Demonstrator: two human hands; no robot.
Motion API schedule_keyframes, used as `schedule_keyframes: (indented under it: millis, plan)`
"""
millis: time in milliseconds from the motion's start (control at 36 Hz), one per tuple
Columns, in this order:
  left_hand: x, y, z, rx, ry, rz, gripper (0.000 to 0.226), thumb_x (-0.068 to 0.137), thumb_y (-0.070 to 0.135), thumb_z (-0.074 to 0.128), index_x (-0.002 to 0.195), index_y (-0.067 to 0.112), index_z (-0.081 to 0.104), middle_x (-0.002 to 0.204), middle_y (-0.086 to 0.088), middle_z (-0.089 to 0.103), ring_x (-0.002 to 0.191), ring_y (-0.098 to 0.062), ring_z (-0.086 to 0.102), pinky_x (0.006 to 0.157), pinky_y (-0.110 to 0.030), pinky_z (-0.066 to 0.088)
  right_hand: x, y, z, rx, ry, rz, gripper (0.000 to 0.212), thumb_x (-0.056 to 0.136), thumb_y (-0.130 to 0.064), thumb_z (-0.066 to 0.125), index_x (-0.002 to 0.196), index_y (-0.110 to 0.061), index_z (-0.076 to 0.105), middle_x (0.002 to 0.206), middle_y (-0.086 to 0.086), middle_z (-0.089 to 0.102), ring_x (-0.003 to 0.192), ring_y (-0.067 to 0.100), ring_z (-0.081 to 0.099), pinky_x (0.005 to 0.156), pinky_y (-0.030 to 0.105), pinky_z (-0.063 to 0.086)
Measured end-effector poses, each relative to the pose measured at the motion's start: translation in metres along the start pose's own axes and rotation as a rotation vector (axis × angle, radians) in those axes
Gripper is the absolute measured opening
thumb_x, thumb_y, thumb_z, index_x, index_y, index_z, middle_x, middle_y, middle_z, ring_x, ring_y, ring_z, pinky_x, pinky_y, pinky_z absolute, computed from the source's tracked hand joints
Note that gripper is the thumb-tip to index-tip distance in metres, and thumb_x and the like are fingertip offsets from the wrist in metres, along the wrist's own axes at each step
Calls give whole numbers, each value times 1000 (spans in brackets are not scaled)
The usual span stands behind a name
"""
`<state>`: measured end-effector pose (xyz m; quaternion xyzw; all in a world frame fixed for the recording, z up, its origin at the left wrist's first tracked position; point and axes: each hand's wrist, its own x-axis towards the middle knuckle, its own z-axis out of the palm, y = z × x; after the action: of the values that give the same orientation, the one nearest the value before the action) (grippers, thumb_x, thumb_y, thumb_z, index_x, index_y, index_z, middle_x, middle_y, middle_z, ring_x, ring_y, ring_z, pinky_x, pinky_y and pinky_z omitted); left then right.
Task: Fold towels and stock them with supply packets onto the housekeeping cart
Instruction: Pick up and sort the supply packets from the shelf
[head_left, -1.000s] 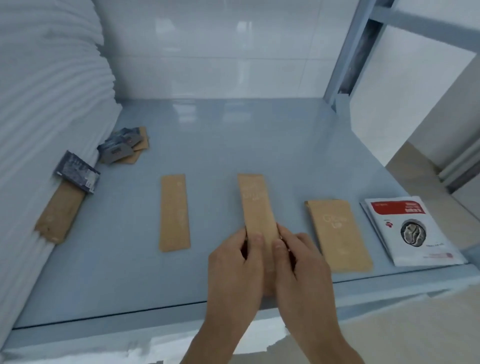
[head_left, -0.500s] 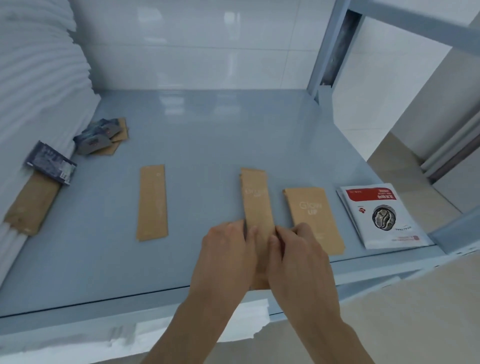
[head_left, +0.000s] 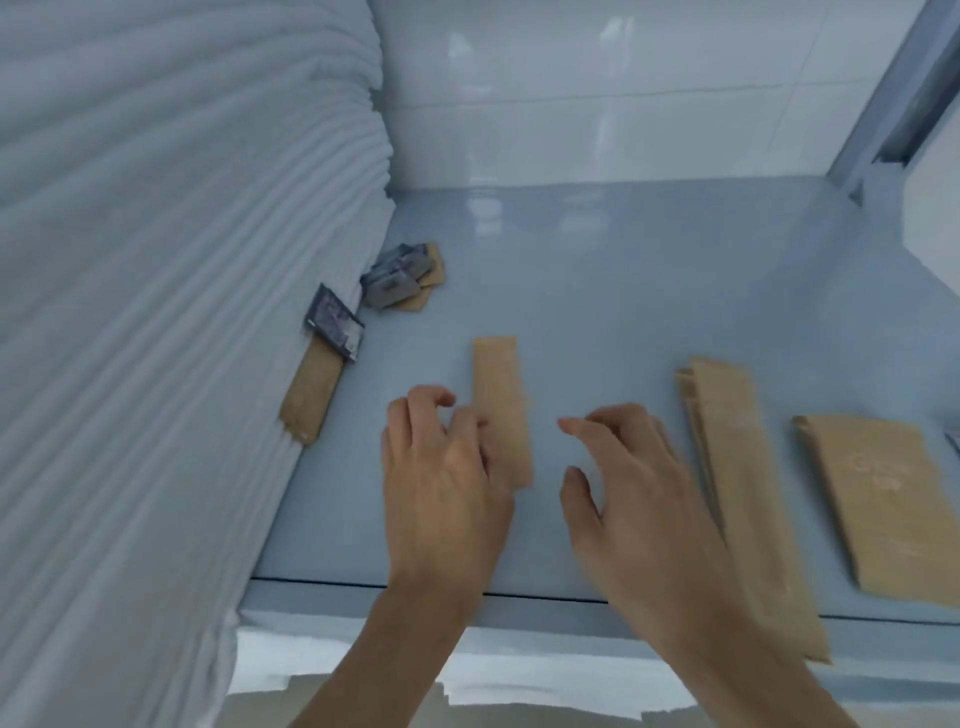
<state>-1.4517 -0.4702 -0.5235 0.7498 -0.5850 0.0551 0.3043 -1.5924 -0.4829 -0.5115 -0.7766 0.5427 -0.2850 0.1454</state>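
Note:
A tall stack of folded white towels fills the left of the blue cart shelf. A narrow brown packet lies flat in the middle. My left hand sits at its left edge, fingers loosely curled and touching the packet. Just right of that packet hovers my right hand, fingers spread and holding nothing. Further right lies a small stack of long brown packets, overhanging the front edge. A wider brown packet lies beyond it.
Dark blue sachets lie on small brown packets beside the towels. Another blue sachet rests on a brown packet against the towel stack. A white tiled wall backs the shelf, with a cart post at the right.
Both hands have let go of the long brown packet, which now lies at the right. They have moved left to the single narrow packet, and the view has swung left.

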Motion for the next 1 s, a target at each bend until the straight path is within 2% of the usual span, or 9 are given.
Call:
schedule_keyframes:
  millis: [139,194,278,361,472,611,694,861,1000]
  plan:
    - [14,-50,-15,151,105,-14,33,68,-10,68,98,4,72,134,-24,53,117,-43,51,98,-51,41,23,-28,35,-66,-181,-116,53,92,-24,57,143,-20,44,152,3,33,139,26,28,112,38,31]
    - [17,-64,-19,200,72,-60,39,68,-9,67,105,1,71,142,-27,47,130,-46,45,108,-56,36,32,-35,49,-109,-209,-102,58,96,-37,51,149,-25,32,158,0,21,144,25,16,115,39,21]
    - [17,-72,-20,226,17,-139,42,68,-8,66,110,-2,68,148,-30,41,138,-47,36,115,-55,30,39,-41,64,-158,-196,-79,53,94,-41,54,143,-24,43,153,1,32,141,26,26,110,42,22]
    - [14,-74,-17,222,12,-133,41,69,-8,65,110,-3,68,147,-31,41,138,-48,37,115,-51,28,35,-38,71,-131,-101,-102,36,88,-32,66,120,-16,63,136,6,53,125,32,46,100,44,35]
    - [19,-72,-17,222,28,-181,44,67,-8,66,111,-2,68,145,-32,42,122,-51,45,107,-55,33,31,-33,76,-9,54,-126,40,80,-11,74,118,-7,61,124,12,58,109,33,51,95,36,39]
    - [25,-67,-17,188,7,-276,53,71,-9,64,122,3,64,133,-28,50,113,-45,49,100,-55,37,33,-36,70,56,132,-47,50,74,-3,76,122,-2,61,108,11,66,99,33,58,85,27,38]
    - [25,-69,-15,199,-7,-280,28,74,-11,64,99,-1,70,100,-24,64,92,-42,58,87,-52,43,32,-35,68,161,216,17,47,74,1,77,120,-4,64,100,7,70,94,29,66,80,25,42]
    - [23,-73,-14,164,187,-215,8,80,-12,66,79,-4,65,71,-20,63,70,-38,57,66,-47,46,33,-23,67,456,382,229,29,93,-4,60,121,-10,65,91,-8,67,85,16,68,83,22,50]
    - [23,-73,-19,5,279,-218,19,78,-13,68,92,-2,68,80,-14,69,70,-32,63,64,-37,46,34,-16,67,581,475,310,29,98,-7,50,120,-19,63,84,-18,64,73,0,60,65,2,40]
